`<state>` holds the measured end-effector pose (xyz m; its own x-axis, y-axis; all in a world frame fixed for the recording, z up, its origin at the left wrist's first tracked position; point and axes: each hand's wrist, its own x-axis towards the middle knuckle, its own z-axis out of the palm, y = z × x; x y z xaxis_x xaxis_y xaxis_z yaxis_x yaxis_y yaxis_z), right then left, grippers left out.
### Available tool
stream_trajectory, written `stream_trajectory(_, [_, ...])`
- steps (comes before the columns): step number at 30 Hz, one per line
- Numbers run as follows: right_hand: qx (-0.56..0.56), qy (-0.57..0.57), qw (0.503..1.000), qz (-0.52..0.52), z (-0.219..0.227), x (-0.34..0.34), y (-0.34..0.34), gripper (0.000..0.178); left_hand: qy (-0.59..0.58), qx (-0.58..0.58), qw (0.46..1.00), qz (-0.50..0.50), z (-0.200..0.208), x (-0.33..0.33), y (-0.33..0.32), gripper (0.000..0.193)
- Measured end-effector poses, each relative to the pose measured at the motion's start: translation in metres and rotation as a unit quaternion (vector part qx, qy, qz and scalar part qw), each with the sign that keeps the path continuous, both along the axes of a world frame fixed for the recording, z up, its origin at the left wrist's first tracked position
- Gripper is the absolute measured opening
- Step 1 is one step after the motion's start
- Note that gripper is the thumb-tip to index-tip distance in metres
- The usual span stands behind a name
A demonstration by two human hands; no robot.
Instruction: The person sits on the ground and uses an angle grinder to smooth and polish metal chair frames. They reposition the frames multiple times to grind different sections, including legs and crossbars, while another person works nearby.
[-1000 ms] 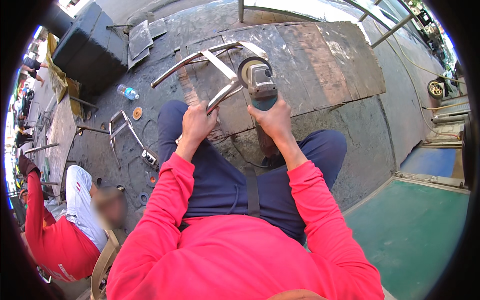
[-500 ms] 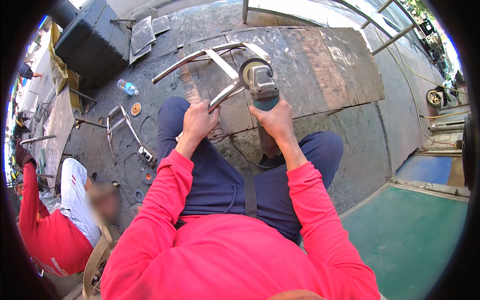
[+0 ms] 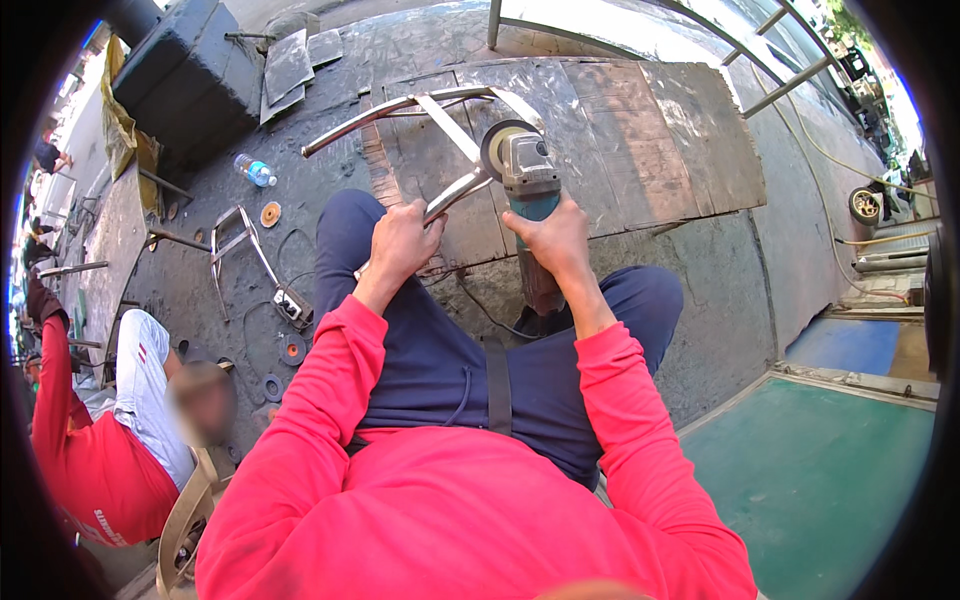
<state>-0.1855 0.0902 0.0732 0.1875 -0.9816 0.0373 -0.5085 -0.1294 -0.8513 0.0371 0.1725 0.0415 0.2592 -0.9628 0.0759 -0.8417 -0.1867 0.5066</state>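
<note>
In my right hand (image 3: 552, 232) is a teal and grey angle grinder (image 3: 530, 172), with my fingers wrapped round its body. Its round disc (image 3: 501, 149) sits against or very close to a bar of a bent metal frame (image 3: 446, 128); I cannot tell whether they touch. My left hand (image 3: 406, 243) is closed on the near tube of that frame, above my left knee. The frame's far end rests over a worn wooden board (image 3: 600, 140). A dark cord (image 3: 480, 305) runs on the ground near the grinder's rear.
A co-worker in red (image 3: 110, 460) sits at the left. Between us lie a second metal frame (image 3: 240, 250), loose grinding discs (image 3: 270, 215) and a plastic bottle (image 3: 256, 171). A dark block (image 3: 190, 80) stands far left, a green panel (image 3: 810, 470) at the right.
Both hands keep their holds, and the frame and grinder stay almost in place. The view has shifted slightly.
</note>
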Motion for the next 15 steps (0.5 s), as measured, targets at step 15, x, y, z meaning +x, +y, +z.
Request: stream_trajectory(15, [0.042, -0.001, 0.998, -0.037, -0.003, -0.010, -0.003, 0.047, -0.005, 0.053, 0.999, -0.002, -0.001, -0.007, 0.005, 0.041])
